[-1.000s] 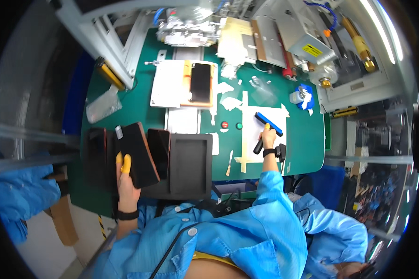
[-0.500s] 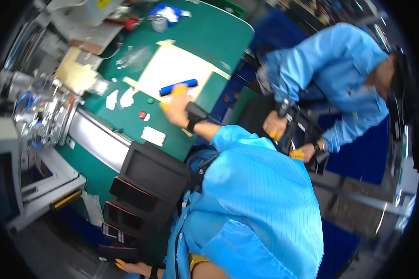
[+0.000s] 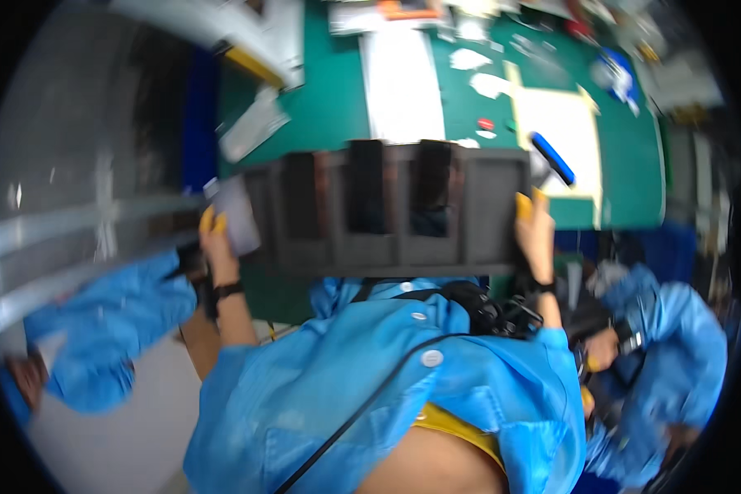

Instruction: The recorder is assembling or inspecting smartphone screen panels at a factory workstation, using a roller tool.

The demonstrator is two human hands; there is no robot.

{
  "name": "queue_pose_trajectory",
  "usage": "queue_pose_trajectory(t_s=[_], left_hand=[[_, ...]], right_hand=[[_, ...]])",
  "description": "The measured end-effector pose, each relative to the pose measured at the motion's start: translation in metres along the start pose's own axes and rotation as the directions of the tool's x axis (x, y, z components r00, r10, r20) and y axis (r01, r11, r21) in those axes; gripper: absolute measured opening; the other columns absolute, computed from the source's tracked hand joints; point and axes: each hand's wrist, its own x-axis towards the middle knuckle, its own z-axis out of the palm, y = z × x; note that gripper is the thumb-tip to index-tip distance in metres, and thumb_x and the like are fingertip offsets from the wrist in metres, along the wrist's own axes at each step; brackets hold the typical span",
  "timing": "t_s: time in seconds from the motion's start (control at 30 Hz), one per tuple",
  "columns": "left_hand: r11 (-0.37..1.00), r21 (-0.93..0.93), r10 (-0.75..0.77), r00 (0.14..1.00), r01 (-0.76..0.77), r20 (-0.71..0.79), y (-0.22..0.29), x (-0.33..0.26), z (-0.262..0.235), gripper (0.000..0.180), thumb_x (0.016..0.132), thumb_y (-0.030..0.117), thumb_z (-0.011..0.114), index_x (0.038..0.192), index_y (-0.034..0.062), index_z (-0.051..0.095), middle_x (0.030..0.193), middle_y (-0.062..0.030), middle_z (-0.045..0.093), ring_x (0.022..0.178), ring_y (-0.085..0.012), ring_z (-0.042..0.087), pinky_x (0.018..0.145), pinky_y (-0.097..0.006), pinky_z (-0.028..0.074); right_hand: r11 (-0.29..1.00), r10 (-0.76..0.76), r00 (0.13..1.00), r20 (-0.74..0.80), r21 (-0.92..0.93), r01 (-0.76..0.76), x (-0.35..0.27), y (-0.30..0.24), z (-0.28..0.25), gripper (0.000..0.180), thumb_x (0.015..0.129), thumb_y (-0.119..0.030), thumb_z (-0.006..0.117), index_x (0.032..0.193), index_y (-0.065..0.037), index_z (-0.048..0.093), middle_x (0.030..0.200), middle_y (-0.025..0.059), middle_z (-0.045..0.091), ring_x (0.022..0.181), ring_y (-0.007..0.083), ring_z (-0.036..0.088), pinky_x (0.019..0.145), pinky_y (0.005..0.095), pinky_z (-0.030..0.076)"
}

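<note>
Black rectangular compartment tray (image 3: 494, 216): quantity one, positioned in front of the person, across the near edge of the green desk (image 3: 626, 177). Whether the tray rests on the desk or is raised cannot be determined.

Hands: two, set well apart. The left hand (image 3: 219, 255) is clamped on one pale grey, flat rectangular slab (image 3: 240, 216) at the tray's left end; whether it also grips the tray cannot be told. The right hand (image 3: 537, 243) is clamped on the tray's right end. Yellow covers (image 3: 220, 222) are fitted on fingertips of both hands.

Tray contents: three dark, flat rectangular slabs (image 3: 365, 189), one per compartment, side by side. Four compartments can be made out; the slabs lie to the left of the rightmost one.

Desk items: one blue cylindrical roller (image 3: 553, 159) on one white rectangular sheet (image 3: 561, 123) edged with cream tape; one red round button (image 3: 486, 124); one green round button (image 3: 511, 125); one translucent plastic bag (image 3: 255, 125) at the left.

Visibility: the slabs are blurred. The roller's handle is hard to make out. The orange-edged item (image 3: 409, 10) is cut off at the top. Two co-workers in blue are partly visible, one per side.
</note>
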Motion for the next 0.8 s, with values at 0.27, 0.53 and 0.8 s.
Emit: queue_pose_trajectory(t_s=[0.27, 0.53, 0.8], left_hand=[[0.548, 0.817, 0.186, 0.979, -0.178, 0.089, -0.014, -0.045, 0.046, 0.046, 0.087, 0.043, 0.036, 0.129, 0.0245, 0.033, 0.134, -0.012, 0.022, 0.121, -0.0337, 0.018, 0.093, -0.053, 0.014], [0.829, 0.54, 0.142, 0.989, -0.147, 0.051, -0.003, -0.042, 0.012, 0.038, 0.08, 0.017, 0.055, 0.116, 0.0033, 0.048, 0.11, -0.0203, 0.051, 0.103, -0.0331, 0.048, 0.087, -0.035, 0.038], [0.886, 0.461, 0.026, 0.998, -0.046, 0.05, -0.016, -0.017, 0.004, 0.039, 0.077, -0.001, 0.048, 0.116, 0.0036, 0.045, 0.116, -0.0186, 0.047, 0.107, -0.0287, 0.047, 0.084, -0.033, 0.04]], right_hand=[[0.998, 0.05, 0.998, -0.041, 0.034, -0.049, 0.01, 0.007, -0.002, 0.031, 0.086, -0.017, 0.047, 0.109, 0.002, 0.042, 0.083, 0.0274, 0.055, 0.075, 0.0434, 0.054, 0.058, 0.0431, 0.043], [0.937, -0.338, 0.926, -0.168, 0.038, 0.348, -0.003, -0.088, 0.046, 0.039, 0.077, -0.008, 0.055, 0.113, -0.001, 0.041, 0.106, 0.0247, 0.047, 0.102, 0.0402, 0.042, 0.081, 0.0466, 0.034], [0.828, -0.55, 0.819, 0.164, -0.022, 0.56, -0.014, -0.167, 0.069, 0.028, 0.072, -0.025, 0.06, 0.083, 0.001, 0.058, 0.088, 0.0147, 0.048, 0.08, 0.0269, 0.045, 0.067, 0.0337, 0.036]])
